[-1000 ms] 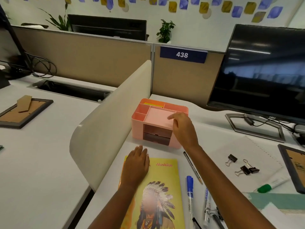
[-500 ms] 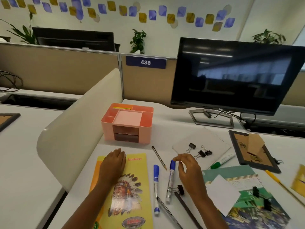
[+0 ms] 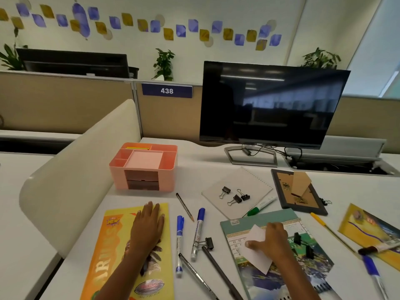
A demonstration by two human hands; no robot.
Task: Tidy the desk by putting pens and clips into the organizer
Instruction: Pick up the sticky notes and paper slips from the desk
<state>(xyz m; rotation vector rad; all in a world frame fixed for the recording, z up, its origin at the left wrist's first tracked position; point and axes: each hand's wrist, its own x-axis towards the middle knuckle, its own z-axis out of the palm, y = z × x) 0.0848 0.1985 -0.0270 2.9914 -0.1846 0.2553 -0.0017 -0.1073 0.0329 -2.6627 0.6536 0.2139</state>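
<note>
The white counter [image 3: 205, 169] carries the pink organizer [image 3: 142, 167] at its back left, well apart from both hands. The left hand [image 3: 148, 226] lies flat, fingers straight, on a yellow magazine [image 3: 112, 245]. The right hand [image 3: 273, 241] rests with bent fingers on a white paper slip [image 3: 257, 258] atop a green calendar [image 3: 238, 226]; whether it grips the slip I cannot tell. Two blue markers [image 3: 179, 241] and a pencil [image 3: 184, 206] lie between the hands. One black clip [image 3: 208, 243] sits beside a marker, and two more clips [image 3: 297, 238] lie just right of the right hand.
</note>
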